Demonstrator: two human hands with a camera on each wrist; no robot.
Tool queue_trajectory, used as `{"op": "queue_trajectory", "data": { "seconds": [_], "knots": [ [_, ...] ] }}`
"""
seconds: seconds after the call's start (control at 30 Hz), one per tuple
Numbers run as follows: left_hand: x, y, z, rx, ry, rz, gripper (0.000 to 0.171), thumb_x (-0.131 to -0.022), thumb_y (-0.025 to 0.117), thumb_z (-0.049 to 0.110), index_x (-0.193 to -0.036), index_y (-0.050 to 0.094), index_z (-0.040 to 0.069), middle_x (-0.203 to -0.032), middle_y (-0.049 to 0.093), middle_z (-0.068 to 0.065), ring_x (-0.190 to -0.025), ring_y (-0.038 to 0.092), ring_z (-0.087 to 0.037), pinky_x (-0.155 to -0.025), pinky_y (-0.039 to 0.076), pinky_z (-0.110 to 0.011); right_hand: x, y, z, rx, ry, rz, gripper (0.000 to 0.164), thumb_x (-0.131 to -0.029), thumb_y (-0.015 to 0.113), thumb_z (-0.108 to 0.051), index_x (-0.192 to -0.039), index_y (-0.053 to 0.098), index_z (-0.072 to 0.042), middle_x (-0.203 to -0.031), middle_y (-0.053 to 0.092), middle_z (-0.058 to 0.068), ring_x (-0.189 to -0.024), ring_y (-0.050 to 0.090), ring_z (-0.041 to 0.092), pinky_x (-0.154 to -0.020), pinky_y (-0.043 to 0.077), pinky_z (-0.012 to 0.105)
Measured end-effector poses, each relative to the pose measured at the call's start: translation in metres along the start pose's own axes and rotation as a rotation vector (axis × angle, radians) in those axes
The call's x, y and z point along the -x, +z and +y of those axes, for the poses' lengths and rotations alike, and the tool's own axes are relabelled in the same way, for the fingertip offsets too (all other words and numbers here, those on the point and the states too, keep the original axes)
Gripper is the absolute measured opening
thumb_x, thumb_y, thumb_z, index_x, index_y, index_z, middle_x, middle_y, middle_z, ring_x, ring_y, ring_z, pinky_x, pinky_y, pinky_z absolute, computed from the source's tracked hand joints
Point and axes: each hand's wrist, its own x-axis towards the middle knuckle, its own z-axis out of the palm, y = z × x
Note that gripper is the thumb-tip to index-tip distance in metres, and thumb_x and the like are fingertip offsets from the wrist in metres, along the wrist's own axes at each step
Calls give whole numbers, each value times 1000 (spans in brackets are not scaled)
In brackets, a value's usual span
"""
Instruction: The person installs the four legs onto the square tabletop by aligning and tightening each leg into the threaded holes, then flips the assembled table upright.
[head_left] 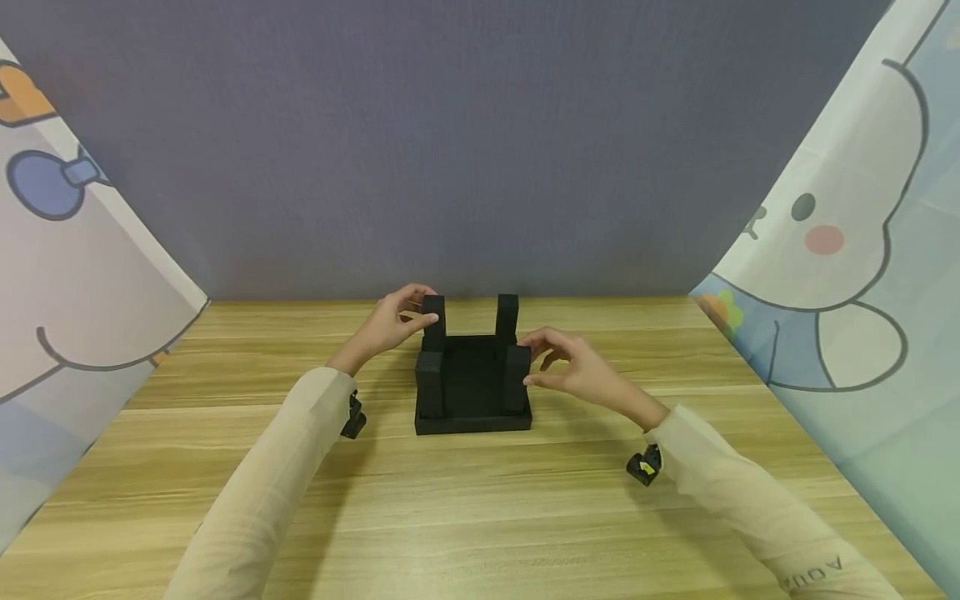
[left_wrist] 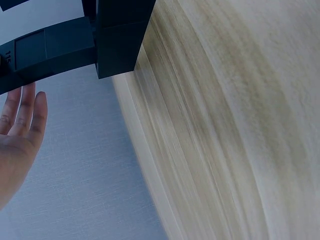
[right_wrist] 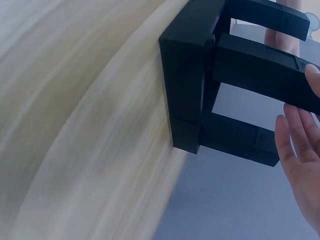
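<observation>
A black square base (head_left: 474, 423) lies on the wooden table with four-cornered posts standing up from it. My left hand (head_left: 393, 321) holds the back left post (head_left: 434, 329) near its top, thumb on the near side and fingers behind. In the left wrist view, fingers of the left hand (left_wrist: 22, 120) show at that post's far side; the thumb is out of frame. My right hand (head_left: 573, 367) pinches the front right post (head_left: 516, 379) close to its upper end. The right wrist view shows the right hand (right_wrist: 305, 160) with thumb and fingers on opposite sides of this post (right_wrist: 260, 67).
The front left post (head_left: 430, 383) and the back right post (head_left: 507, 321) stand untouched on the same base. A grey panel (head_left: 450, 150) rises behind the wooden table (head_left: 465, 517). Cartoon-printed sheets (head_left: 832, 333) flank both sides. Small black devices (head_left: 645, 467) hang at both wrists.
</observation>
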Motion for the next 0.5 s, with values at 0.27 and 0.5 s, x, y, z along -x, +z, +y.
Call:
{"op": "queue_trajectory", "data": {
  "seconds": [0.27,0.5],
  "knots": [
    [-3,0,-5,-1,-6,0,38,-90,59,16,-125,48,5,-122,49,-19,-112,51,-34,-93,44,-50,1,0,-6,13,-2,2,49,-74,75,-10,-119,55,-8,-112,59,9,-90,59,23,-71,52,41],
    [0,0,1,14,-5,0,38,-90,58,13,-125,47,2,-121,50,-20,-112,51,-35,-93,44,-50,-6,-9,-5,43,-74,-108,54,-77,74,-10,-126,51,-6,-123,55,10,-98,57,22,-72,54,35]
  ]
}}
